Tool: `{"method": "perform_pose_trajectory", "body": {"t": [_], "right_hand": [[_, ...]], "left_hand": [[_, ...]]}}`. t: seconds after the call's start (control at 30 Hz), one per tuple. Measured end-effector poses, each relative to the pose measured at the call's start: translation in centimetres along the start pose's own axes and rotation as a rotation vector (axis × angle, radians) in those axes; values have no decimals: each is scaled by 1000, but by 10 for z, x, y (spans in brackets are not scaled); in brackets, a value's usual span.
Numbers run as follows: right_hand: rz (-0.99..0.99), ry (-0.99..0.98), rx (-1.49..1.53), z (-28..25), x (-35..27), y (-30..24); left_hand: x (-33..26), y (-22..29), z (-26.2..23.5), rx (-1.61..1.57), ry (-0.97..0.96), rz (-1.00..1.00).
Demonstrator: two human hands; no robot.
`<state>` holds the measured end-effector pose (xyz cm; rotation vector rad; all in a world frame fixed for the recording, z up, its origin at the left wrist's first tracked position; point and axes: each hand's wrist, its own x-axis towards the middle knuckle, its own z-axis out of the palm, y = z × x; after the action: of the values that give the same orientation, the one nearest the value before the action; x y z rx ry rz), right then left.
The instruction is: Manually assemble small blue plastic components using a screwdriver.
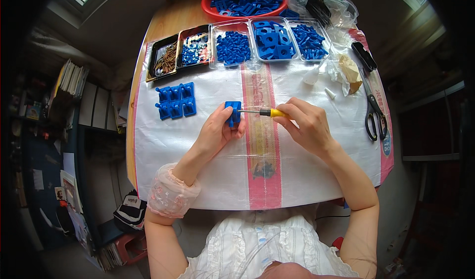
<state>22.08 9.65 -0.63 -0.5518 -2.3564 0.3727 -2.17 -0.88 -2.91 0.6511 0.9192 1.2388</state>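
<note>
Near the middle of the table, my left hand (221, 129) grips a small blue plastic part (234, 112), thumb on its side and fingers beneath. My right hand (308, 124) holds a screwdriver (265, 112) by its yellow and black handle. The shaft lies level and points left, its tip touching or very close to the blue part; a screw there is too small to make out. Left of my hands stand several blue assembled pieces (176, 101), set side by side in two rows.
Along the far side stand trays of brown screws (166, 60), metal-and-blue bits (194, 49), small blue pieces (233, 48), square blue plates (272, 40) and narrow blue parts (310, 41). Behind them is a red basin (211, 11). Scissors (374, 116) and crumpled paper (349, 72) lie right.
</note>
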Motion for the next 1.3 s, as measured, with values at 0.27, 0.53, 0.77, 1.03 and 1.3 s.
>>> {"method": "perform_pose_trajectory", "body": {"t": [0.27,0.53,0.77,1.03,1.3], "right_hand": [[31,-35,30,-1,0,-2],[58,-49,128,1,-2,0],[82,-62,101,2,-2,-1],[106,-96,88,3,-5,4],[105,-82,180,5,-4,3]], "left_hand": [[0,0,1,20,-5,-1],[0,-2,-3,12,-32,13],[-1,0,-2,10,-13,2],[-1,1,3,55,-21,-3],[0,0,-1,7,-28,1]]}}
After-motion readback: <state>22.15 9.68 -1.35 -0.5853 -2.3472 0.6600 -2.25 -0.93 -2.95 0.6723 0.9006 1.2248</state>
